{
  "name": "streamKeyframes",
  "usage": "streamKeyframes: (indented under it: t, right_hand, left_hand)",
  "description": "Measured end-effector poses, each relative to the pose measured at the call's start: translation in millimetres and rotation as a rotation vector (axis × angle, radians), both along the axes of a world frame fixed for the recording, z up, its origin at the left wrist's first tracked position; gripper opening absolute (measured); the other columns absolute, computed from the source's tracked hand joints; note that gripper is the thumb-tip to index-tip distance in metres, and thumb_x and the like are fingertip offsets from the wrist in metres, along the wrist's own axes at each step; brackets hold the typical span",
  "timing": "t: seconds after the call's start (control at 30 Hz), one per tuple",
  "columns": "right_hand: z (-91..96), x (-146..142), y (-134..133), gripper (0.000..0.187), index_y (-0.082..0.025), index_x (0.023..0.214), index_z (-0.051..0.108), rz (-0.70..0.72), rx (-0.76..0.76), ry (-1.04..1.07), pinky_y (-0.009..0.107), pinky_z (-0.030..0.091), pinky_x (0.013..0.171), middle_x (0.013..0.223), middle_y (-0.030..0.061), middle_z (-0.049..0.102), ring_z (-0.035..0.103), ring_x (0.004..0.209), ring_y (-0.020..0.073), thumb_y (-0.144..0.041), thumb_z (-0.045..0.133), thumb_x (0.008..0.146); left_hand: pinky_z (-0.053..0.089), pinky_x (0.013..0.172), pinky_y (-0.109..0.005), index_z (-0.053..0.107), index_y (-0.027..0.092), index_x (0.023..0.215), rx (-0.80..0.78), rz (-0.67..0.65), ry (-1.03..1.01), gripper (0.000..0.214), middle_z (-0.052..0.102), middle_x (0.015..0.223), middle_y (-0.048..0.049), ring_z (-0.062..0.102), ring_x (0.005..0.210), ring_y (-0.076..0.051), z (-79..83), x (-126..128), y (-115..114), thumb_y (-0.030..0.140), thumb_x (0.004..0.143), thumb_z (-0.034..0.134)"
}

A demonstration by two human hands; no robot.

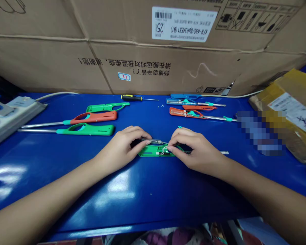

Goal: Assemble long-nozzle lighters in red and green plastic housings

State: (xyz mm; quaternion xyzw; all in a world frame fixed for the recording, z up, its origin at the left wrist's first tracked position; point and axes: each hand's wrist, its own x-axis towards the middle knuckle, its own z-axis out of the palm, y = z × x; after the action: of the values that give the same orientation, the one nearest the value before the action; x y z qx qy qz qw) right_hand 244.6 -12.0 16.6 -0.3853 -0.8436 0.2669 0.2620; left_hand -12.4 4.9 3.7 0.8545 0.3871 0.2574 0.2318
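In the middle of the table, my left hand [129,143] is closed on a clear fuel tank [156,141], held just above an opened green lighter handle shell [148,152]. From the tank's tip a thin tube [165,143] runs to my right hand [191,146], whose thumb and forefinger pinch its end. White wires [164,149] and a small dark part lie inside the shell beneath my right fingertips. The metal barrel [224,152] sticks out to the right, partly hidden behind my right hand.
Assembled red [99,116] and green [91,129] lighters lie left, near a green shell half [102,108] and power strip [12,112]. A screwdriver [132,98] lies behind. Opened blue [177,101] and orange [183,113] lighters lie right. A large carton [132,51] borders the back; a taped box [285,102] stands right.
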Motion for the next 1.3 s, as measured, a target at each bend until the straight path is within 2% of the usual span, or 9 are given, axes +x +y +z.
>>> streamKeyframes:
  t: [0.2,0.47,0.6,0.7,0.83,1.1,1.3]
  right_hand:
    - [4.7,1,-1,0.008,-0.020,0.085,0.064,-0.062,-0.083,0.075,0.029,0.047,0.074,0.087,0.0016,0.065,0.059,0.080,0.0135,-0.018,0.061,0.092]
    - [11.6,8,9,0.016,-0.018,0.083,0.071,-0.167,-0.401,0.132,0.028,0.041,0.060,0.075,0.0007,0.065,0.052,0.065,0.0125,-0.033,0.066,0.088]
    - [8.7,13,14,0.020,-0.017,0.082,0.073,-0.198,-0.498,0.162,0.028,0.037,0.054,0.080,0.0034,0.069,0.049,0.060,0.0116,-0.036,0.070,0.085]
    - [5.2,13,15,0.014,-0.018,0.080,0.074,-0.184,-0.412,0.111,0.027,0.036,0.055,0.076,0.0014,0.068,0.049,0.060,0.0104,-0.030,0.070,0.085]
    - [1.6,11,13,0.009,-0.019,0.078,0.073,-0.136,-0.252,0.058,0.027,0.041,0.063,0.077,-0.0004,0.068,0.054,0.068,0.0107,-0.021,0.068,0.085]
    - [-1.3,11,10,0.009,-0.019,0.079,0.071,-0.114,-0.090,0.008,0.025,0.043,0.065,0.080,-0.0012,0.067,0.054,0.069,0.0099,-0.014,0.066,0.085]
    - [-2.6,12,8,0.010,-0.019,0.082,0.068,-0.094,0.055,-0.082,0.028,0.046,0.076,0.087,0.0015,0.068,0.060,0.084,0.0143,-0.012,0.062,0.087]
  left_hand:
    - [0.054,0.088,-0.028,0.072,0.018,0.108,0.040,-0.009,-0.058,0.017,0.073,0.104,-0.0057,0.068,0.097,-0.017,3.3,0,-3,0.026,0.100,0.059]
    - [0.055,0.089,-0.023,0.073,0.017,0.112,0.089,-0.076,-0.104,0.019,0.072,0.106,-0.0061,0.069,0.097,-0.014,12.7,0,-9,0.016,0.095,0.063]
    - [0.055,0.088,-0.021,0.072,0.015,0.113,0.071,-0.154,-0.117,0.020,0.071,0.106,-0.0061,0.068,0.095,-0.012,14.0,-1,-11,0.013,0.095,0.063]
    - [0.055,0.088,-0.021,0.072,0.015,0.114,0.036,-0.194,-0.109,0.022,0.071,0.106,-0.0058,0.068,0.095,-0.012,12.1,-1,-10,0.013,0.095,0.063]
    - [0.056,0.088,-0.022,0.071,0.017,0.116,0.004,-0.228,-0.094,0.023,0.071,0.106,-0.0052,0.069,0.095,-0.013,9.5,-2,-9,0.013,0.095,0.063]
    - [0.056,0.086,-0.022,0.072,0.016,0.115,-0.013,-0.205,-0.102,0.021,0.072,0.107,-0.0058,0.069,0.095,-0.013,4.3,-1,-8,0.015,0.095,0.063]
    - [0.054,0.092,-0.028,0.071,0.017,0.117,0.012,-0.202,-0.078,0.024,0.074,0.106,-0.0052,0.067,0.099,-0.016,8.7,1,-8,0.015,0.094,0.064]
